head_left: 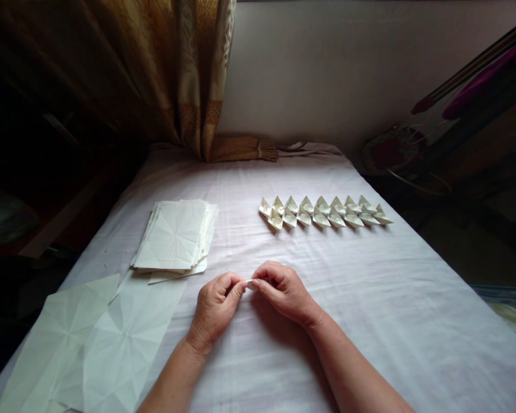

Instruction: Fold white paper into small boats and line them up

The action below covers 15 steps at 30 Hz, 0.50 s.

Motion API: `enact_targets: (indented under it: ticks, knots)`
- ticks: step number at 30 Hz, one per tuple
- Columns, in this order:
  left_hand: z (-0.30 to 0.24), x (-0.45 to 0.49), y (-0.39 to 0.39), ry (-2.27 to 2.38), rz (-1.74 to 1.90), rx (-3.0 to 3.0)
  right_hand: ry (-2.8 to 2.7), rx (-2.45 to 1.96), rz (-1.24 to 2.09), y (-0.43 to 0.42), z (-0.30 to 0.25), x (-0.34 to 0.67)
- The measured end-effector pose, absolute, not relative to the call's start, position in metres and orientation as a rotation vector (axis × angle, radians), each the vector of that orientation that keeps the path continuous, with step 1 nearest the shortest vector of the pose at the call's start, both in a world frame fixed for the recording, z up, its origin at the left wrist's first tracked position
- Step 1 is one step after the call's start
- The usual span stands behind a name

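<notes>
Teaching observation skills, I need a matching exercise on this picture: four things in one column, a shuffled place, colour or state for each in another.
Column one:
1. Folded paper shapes
2. Curtain
3. Small white piece
4. Paper stack

Column two:
A. Held by the left hand and right hand
B. Lined up in two rows
C. Piled with uneven edges
D. Gold-brown

Pairs: 1-B, 2-D, 3-A, 4-C

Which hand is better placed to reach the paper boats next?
Probably the right hand: it is nearer the paper boats; the left hand is nearer the paper stack. Both pinch a white piece.
</notes>
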<state>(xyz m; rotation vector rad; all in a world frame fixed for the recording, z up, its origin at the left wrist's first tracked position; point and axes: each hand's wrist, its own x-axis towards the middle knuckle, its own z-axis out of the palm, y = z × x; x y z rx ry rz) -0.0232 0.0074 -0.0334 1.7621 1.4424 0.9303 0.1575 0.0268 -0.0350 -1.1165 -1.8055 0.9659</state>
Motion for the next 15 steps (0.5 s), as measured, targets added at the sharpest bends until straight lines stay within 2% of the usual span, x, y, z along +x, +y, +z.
enact_targets:
  ticks: [15]
  knots:
    - [-0.0291, -0.0242, 0.0092, 1.371, 0.825, 1.984, -1.824, -1.102, 0.947, 0.0248, -0.0380, 0.1543]
